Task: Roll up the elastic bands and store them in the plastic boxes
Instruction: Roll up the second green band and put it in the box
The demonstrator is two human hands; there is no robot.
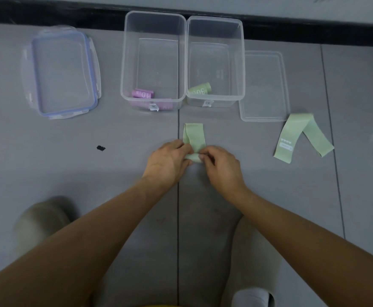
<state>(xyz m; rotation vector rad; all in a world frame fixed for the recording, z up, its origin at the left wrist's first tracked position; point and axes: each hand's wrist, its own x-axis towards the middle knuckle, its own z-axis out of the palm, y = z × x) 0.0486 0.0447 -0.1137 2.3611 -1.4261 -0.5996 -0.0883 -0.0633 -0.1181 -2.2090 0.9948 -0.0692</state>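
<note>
A pale green elastic band (pixel 194 135) lies flat on the grey floor in the middle, its near end curled into a small roll. My left hand (pixel 167 162) and my right hand (pixel 221 167) pinch that roll from either side. Beyond them stand two clear plastic boxes side by side. The left box (pixel 125 63) holds a rolled purple band (pixel 142 93). The right box (pixel 240 63) holds a rolled green band (pixel 200 88). Another green band (pixel 300 134) lies unrolled and bent on the floor to the right.
A clear lid with blue seal and clips (pixel 61 72) lies at the far left. A plain clear lid (pixel 265 85) rests beside the right box. A small black mark (pixel 101 148) is on the floor. My knees and a sock show at the bottom.
</note>
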